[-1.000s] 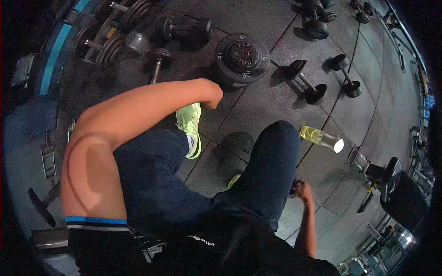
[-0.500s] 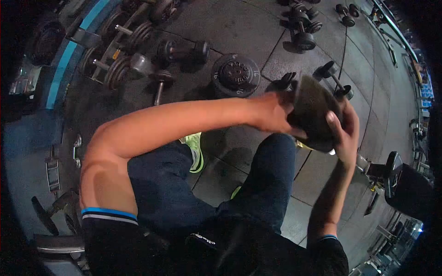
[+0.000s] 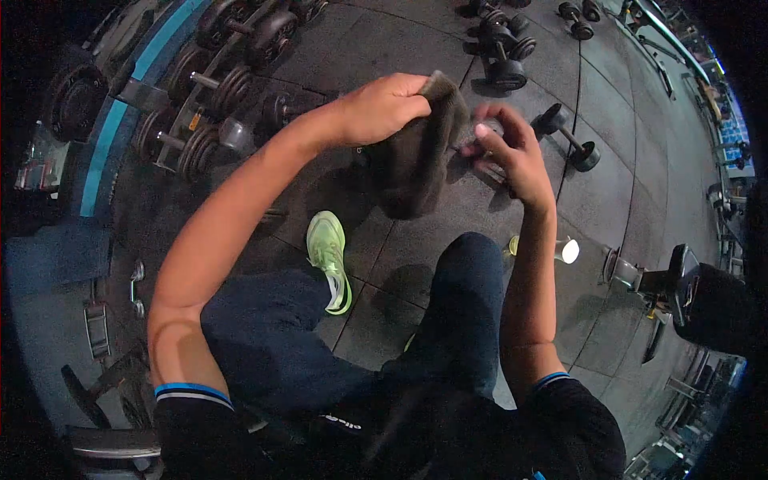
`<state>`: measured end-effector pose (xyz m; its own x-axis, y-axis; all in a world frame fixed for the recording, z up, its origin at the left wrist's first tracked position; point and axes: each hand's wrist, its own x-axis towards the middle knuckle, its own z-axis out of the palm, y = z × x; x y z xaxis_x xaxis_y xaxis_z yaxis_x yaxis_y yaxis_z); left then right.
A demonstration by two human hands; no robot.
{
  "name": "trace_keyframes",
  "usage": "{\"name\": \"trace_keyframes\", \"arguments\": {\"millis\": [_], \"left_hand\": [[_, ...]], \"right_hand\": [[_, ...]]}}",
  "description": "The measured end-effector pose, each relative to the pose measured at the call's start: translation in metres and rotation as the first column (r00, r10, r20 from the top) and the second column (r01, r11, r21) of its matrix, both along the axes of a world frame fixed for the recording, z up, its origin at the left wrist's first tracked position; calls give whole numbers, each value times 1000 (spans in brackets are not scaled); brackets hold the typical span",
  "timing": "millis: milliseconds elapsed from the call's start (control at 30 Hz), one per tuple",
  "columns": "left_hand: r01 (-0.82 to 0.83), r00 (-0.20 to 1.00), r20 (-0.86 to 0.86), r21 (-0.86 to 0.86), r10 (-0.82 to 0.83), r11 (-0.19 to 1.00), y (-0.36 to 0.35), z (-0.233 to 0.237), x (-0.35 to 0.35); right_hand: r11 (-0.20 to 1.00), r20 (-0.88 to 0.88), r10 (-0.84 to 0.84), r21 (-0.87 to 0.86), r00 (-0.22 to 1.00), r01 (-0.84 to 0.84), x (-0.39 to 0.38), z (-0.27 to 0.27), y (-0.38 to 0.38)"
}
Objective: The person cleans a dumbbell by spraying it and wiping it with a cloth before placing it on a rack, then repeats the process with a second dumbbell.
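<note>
A dark brown-grey cloth point(image 3: 420, 156), like a small towel, hangs in loose folds in front of me above the floor. Its upper edge is pinched in my left hand point(image 3: 388, 108), fingers closed over it. Just right of the cloth is my right hand point(image 3: 516, 152), apart from it, with thumb and fingers bent but separated. Something greyish shows behind those fingers; it seems to be a dumbbell on the floor, partly hidden. The cloth and my left arm cover most of the weight plates on the floor behind them.
A rack of dumbbells point(image 3: 200, 152) stands at the left. Another dumbbell point(image 3: 572, 136) lies right of my hands, with a row of them point(image 3: 506, 72) farther back. By my right knee is a white-topped container point(image 3: 566, 250). A padded machine point(image 3: 708, 308) stands at the right.
The cloth has moved left and hangs from my left hand, where both hands were at it before. My right hand has come off it and moved left too.
</note>
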<state>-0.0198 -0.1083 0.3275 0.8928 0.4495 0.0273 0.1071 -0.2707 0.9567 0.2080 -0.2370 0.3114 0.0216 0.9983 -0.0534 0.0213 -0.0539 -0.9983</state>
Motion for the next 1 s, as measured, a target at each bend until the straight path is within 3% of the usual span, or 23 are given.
{"name": "trace_keyframes", "arguments": {"millis": [33,133,200,233,267,333,400,467,533,567,633,667,733,767,800,833,900,933,967,1000], "left_hand": [[9,1000,-8,-1,-9,1000,-10,12,1],[77,995,-64,80,-72,994,-16,27,3],[143,972,-214,216,-96,966,-11,31,-3],[190,938,-337,305,-81,933,1,33,-13],[246,890,-453,383,-50,890,14,34,-24],[277,797,-593,195,-112,941,36,-4,-47],[354,679,-721,159,-136,922,29,-16,-59],[351,613,-750,-22,-248,936,6,-38,-68],[367,639,-705,-73,-308,927,-13,-57,-70],[345,663,-697,-39,-273,938,-12,-59,-69],[295,706,-679,22,-202,955,-12,-56,-67],[256,792,-594,111,-143,960,-2,-67,-69],[39,871,-490,120,25,992,12,-60,-66],[-36,876,-468,172,114,984,27,-73,-67],[-108,876,-440,223,199,969,38,-84,-68],[-80,807,-542,291,233,953,38,-69,-66],[-123,739,-593,349,321,929,42,-100,-70],[-142,698,-616,380,364,914,44,-123,-74],[-201,691,-618,333,375,921,46,-144,-76],[-261,684,-621,281,382,924,46,-164,-77]], "right_hand": [[981,33,-93,176,995,86,-11,-11,7],[966,139,101,225,985,-131,8,-40,19],[967,127,255,-37,959,-252,22,-46,26],[992,1,85,92,996,-85,18,-46,22],[995,-26,76,67,997,-74,20,-47,19],[998,-81,57,15,995,-56,30,-49,15],[986,55,142,-94,988,-137,28,-26,-2],[968,211,203,-189,956,-164,30,-21,-17],[955,386,239,-259,891,-144,44,-35,-26],[947,298,241,-281,924,-156,49,-44,-24],[993,442,54,-115,896,-3,79,-102,-7],[998,499,-44,-21,865,63,87,-120,5],[952,535,-306,166,788,258,64,-92,33],[901,533,-434,260,726,348,45,-82,48],[778,349,-572,517,742,357,26,-93,67],[676,539,-698,713,472,184,25,-115,88],[743,620,-639,650,454,158,-19,-153,104],[902,744,-421,405,518,151,-41,-174,100],[964,813,-264,229,519,131,-69,-176,88],[973,827,-232,188,512,136,-89,-189,81]]}}
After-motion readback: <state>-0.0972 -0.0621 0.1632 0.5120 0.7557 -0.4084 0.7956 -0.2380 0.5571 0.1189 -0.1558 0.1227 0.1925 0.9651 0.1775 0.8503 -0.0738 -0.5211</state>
